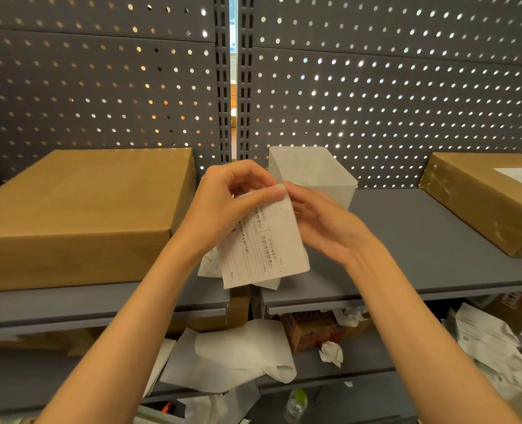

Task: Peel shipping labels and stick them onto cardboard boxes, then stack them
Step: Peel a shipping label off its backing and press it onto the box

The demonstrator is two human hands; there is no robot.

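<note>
Shipping label (262,243), thin, floppy printed paper, pinched at its top corner between left hand (223,200) and right hand (320,221) fingers; likely tears if yanked.

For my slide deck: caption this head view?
Both hands, left hand and right hand, peel a shipping label beside an unlabelled cardboard box.

1. The grey upper shelf (431,240) is carrying a plain cardboard box (79,209) at 9 o'clock.
2. A translucent plastic bin (314,175) is standing at 12 o'clock.
3. A labelled cardboard box (486,203) is lying at 3 o'clock.
4. The lower shelf (360,362) is holding backing paper (232,359) and a crumpled scrap (331,353) at 6 o'clock.
</note>
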